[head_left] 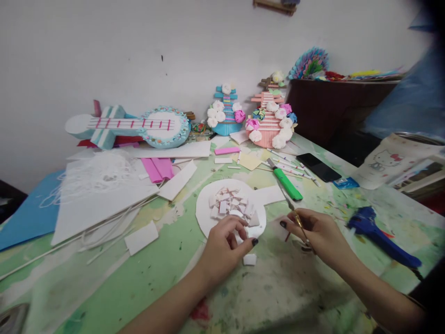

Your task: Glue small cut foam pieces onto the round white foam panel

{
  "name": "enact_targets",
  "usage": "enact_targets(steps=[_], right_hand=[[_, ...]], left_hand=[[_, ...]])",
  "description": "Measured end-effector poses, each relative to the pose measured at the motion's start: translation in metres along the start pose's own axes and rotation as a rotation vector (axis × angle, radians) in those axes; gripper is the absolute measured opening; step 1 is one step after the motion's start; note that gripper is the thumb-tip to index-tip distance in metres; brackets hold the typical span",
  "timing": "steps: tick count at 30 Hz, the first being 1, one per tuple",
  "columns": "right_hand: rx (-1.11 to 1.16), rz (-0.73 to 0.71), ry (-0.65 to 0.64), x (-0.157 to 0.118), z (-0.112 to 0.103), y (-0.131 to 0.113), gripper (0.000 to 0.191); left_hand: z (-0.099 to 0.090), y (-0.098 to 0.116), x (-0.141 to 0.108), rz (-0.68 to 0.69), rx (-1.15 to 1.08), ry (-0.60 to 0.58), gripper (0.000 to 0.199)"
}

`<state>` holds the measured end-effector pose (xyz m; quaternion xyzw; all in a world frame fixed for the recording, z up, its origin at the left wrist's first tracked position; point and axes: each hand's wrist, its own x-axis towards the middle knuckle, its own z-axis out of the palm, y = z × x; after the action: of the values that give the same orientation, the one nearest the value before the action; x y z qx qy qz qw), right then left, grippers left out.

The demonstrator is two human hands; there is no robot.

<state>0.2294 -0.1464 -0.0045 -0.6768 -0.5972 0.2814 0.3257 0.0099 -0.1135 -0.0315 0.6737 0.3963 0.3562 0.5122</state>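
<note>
A white round board point(205, 215) with a handle-like strip lies on the table, bearing a heap of small white and pinkish foam pieces point(225, 204). My left hand point(229, 246) rests over the board's near edge, fingers curled and thumb apart; whether anything is between the fingertips is hidden. Beside the board on the right, my right hand point(314, 234) grips a thin brass-coloured craft knife point(299, 223), its narrow tip pointing up and away. A small white piece point(249, 259) lies just below my left hand. Behind the right hand is a green cutter point(288, 184).
A blue glue gun point(382, 239) lies at the right, with a black phone point(319, 167) farther back. White boards point(100, 204) and string point(104, 171) cover the left. Decorated paper instruments point(167, 127) stand along the wall.
</note>
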Motion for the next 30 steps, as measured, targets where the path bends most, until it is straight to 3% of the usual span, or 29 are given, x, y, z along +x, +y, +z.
enact_targets(steps=[5, 10, 13, 19, 23, 30], right_hand=[[0.468, 0.135, -0.145, -0.001, 0.02, -0.023, 0.029], [0.636, 0.165, -0.232, 0.002, 0.049, -0.032, 0.032], [0.584, 0.132, -0.24, 0.004, 0.054, -0.031, 0.037], [0.303, -0.105, -0.332, -0.005, 0.046, -0.018, 0.043], [0.184, -0.13, -0.403, -0.012, 0.048, -0.023, 0.054], [0.261, -0.094, -0.393, -0.011, 0.059, -0.038, 0.056]], left_hand=[[0.0, 0.001, -0.002, -0.099, -0.189, -0.04, 0.035], [0.001, -0.003, 0.0, -0.1, -0.256, -0.072, 0.027], [0.0, -0.005, 0.003, -0.128, -0.318, -0.023, 0.026], [-0.005, 0.002, 0.004, -0.124, -0.483, 0.108, 0.025], [-0.002, 0.005, 0.001, -0.133, -0.504, 0.043, 0.025], [0.0, 0.004, -0.003, -0.16, -0.522, -0.057, 0.026]])
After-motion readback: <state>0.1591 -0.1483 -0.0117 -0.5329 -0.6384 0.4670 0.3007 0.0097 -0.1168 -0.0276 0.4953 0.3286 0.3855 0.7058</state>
